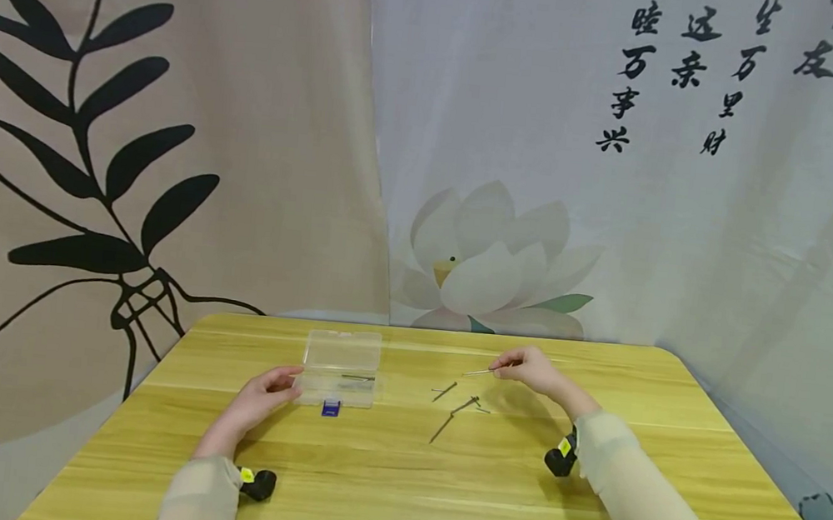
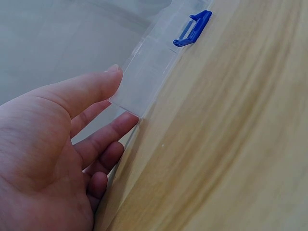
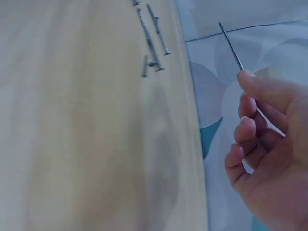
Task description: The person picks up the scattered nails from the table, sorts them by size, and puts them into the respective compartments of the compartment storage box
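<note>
A clear plastic box (image 1: pixel 342 352) stands on the table with its lid raised and its blue latch (image 1: pixel 330 408) facing the near side. Inside lie a few thin nails (image 1: pixel 357 377). My left hand (image 1: pixel 263 400) holds the box by its left end, thumb at the upper edge and fingertips by the bottom corner (image 2: pixel 137 114). Over the table to the right, my right hand (image 1: pixel 532 370) pinches a nail (image 3: pixel 231 46) between thumb and fingers, its length pointing left. Between box and right hand, several loose nails (image 1: pixel 464 404) of different lengths lie on the wood, some crossing each other.
The wooden table (image 1: pixel 364 489) ends at the back against a printed cloth backdrop (image 1: pixel 283 155). A black wrist camera (image 1: pixel 259 485) sits on the left sleeve, another black camera (image 1: pixel 560 458) on the right one.
</note>
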